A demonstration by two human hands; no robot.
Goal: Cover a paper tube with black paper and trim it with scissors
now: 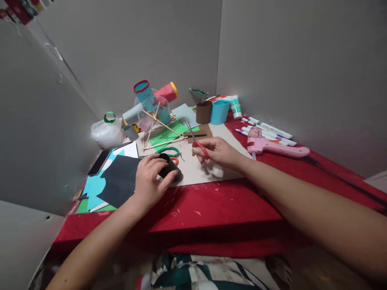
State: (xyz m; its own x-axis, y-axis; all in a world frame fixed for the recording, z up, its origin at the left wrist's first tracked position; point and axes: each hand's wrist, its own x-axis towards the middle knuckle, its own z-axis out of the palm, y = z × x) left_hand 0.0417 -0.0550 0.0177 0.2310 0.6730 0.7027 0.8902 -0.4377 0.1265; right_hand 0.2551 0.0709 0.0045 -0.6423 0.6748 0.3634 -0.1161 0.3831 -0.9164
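My left hand is closed around a black paper tube, which lies tilted near the front edge of a pale board. Red-handled scissors are in my right hand, their blades pointing up and away from me. Beyond the tube lies a second pair of scissors with green handles, and an orange handle shows partly behind the tube. A triangular frame of wooden sticks stands on the board just past the hands.
Black paper, blue cutouts and a phone lie at left. Brown and blue paper cups stand at the back. A pink glue gun with a cord and several markers lie at right on the red cloth.
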